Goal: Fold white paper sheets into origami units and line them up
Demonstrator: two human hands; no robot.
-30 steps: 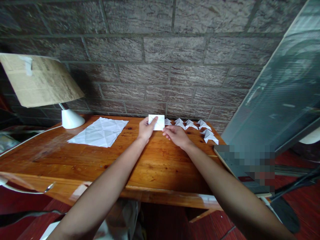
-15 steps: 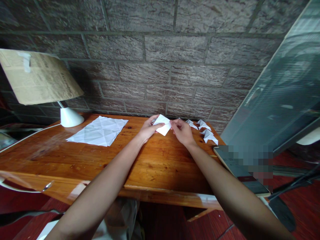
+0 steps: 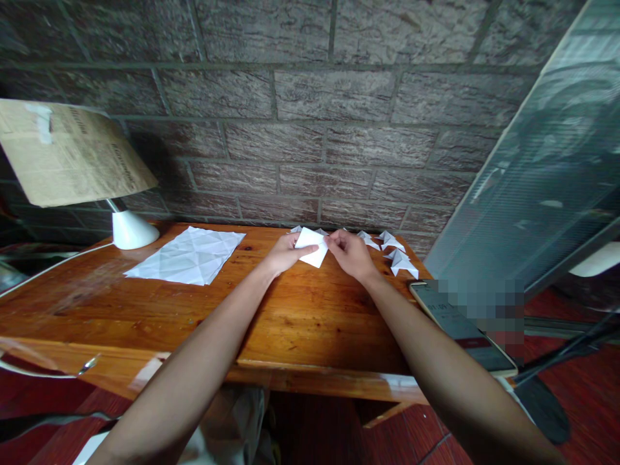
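A small folded piece of white paper [image 3: 311, 250] is held above the wooden desk, near its back edge. My left hand [image 3: 285, 252] grips its left side, thumb across the front and fingers behind. At the right corner my right hand [image 3: 349, 250] pinches the same paper between thumb and fingertips. Several folded white paper shapes [image 3: 402, 261] stand on the desk to the right of my right hand, and a few more peek out behind my hands, partly hidden. Farther left lies a stack of creased white paper sheets [image 3: 186, 255].
A lamp with a paper-covered shade [image 3: 72, 155] and white base [image 3: 132, 229] stands at the desk's left. A phone [image 3: 460, 329] rests at the right edge. Behind the wooden desk [image 3: 290, 323] rises a brick wall [image 3: 339, 93]; a glass-like panel [image 3: 527, 148] leans at right.
The view has shifted slightly. The folded paper has tilted a little in my hands, and more small paper shapes show behind it. Both hands keep their hold.
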